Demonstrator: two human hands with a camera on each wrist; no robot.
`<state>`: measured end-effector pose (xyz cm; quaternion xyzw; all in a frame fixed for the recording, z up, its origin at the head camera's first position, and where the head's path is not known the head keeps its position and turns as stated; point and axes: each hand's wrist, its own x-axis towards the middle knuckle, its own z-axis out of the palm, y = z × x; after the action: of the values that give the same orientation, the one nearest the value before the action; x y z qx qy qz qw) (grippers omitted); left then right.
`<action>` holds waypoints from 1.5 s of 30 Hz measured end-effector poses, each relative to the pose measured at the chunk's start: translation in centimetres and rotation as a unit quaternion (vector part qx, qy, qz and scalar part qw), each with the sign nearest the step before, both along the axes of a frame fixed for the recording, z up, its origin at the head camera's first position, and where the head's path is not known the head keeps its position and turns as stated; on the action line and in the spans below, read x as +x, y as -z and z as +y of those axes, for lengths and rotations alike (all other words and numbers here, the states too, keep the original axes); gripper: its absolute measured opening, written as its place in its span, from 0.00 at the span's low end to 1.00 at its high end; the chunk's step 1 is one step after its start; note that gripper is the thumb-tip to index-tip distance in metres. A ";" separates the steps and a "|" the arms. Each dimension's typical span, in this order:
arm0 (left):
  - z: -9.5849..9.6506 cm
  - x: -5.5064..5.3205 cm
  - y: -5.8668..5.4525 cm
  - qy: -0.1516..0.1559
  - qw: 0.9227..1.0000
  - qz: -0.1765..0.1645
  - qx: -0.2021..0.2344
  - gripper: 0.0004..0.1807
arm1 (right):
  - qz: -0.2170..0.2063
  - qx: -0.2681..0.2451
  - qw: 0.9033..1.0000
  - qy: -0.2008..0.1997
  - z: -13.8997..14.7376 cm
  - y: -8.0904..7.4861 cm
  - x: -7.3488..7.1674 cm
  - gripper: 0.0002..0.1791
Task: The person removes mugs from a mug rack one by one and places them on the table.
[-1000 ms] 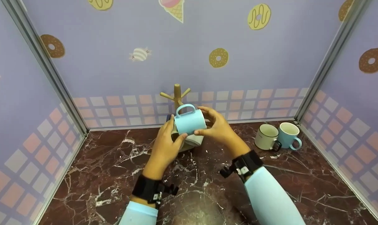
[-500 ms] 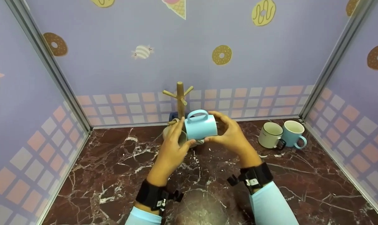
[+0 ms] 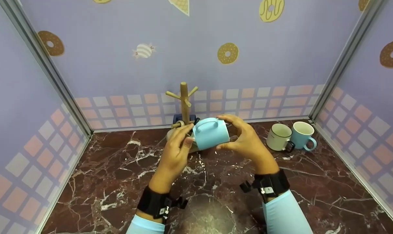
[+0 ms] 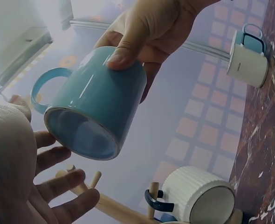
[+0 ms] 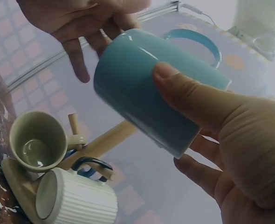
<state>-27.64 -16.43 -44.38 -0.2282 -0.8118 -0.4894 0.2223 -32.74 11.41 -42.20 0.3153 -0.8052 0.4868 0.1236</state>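
Note:
A light blue mug (image 3: 211,135) is held on its side in the air, handle upward. My right hand (image 3: 248,139) grips it, the thumb (image 5: 189,93) pressed along its wall and the fingers behind. My left hand (image 3: 173,156) is at the mug's other end with its fingers spread and loosely extended. Whether a fingertip touches the mug is hard to tell. Behind the hands stands a wooden mug tree (image 3: 184,104) with bare upper pegs. On its lower pegs hang a white ribbed mug (image 5: 86,198) with a dark blue handle and a cream mug (image 5: 37,140).
At the right back, a cream mug (image 3: 277,138) with a black rim and handle stands beside a second blue mug (image 3: 301,138). Both are upright on the dark marbled tabletop (image 3: 216,195). Patterned panels (image 3: 118,71) enclose the back and sides.
The light blue mug has moved right and slightly down with the right hand. The left hand has loosened from the mug's end, its thumb drawn back. More of the mug tree shows.

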 end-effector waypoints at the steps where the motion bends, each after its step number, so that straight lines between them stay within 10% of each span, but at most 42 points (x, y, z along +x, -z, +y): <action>1: 0.0 0.0 0.0 0.001 1.000 -0.008 0.012 0.31 | 0.008 0.006 1.000 -0.001 0.0 -0.2 0.1 0.58; 10: 0.1 -0.1 0.1 0.036 0.985 -0.144 0.083 0.41 | 0.039 0.034 0.997 -0.060 0.0 -0.9 1.2 0.56; 18: 0.1 -0.6 0.0 0.149 0.935 -0.261 0.187 0.30 | 0.049 0.072 0.991 -0.099 0.7 -1.9 2.1 0.56; 27: -0.7 -0.8 0.6 0.258 0.885 -0.343 0.183 0.33 | 0.050 0.092 0.983 -0.149 1.0 -2.4 2.5 0.52; 45: -0.7 -0.7 1.0 0.299 0.867 -0.374 0.137 0.42 | 0.024 0.145 0.980 -0.135 0.8 -2.5 2.8 0.52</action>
<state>-28.38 -17.09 -45.43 -0.2269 -0.6521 -0.6873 -0.2257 -29.95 12.25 -39.73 0.4471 -0.8139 0.3698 0.0288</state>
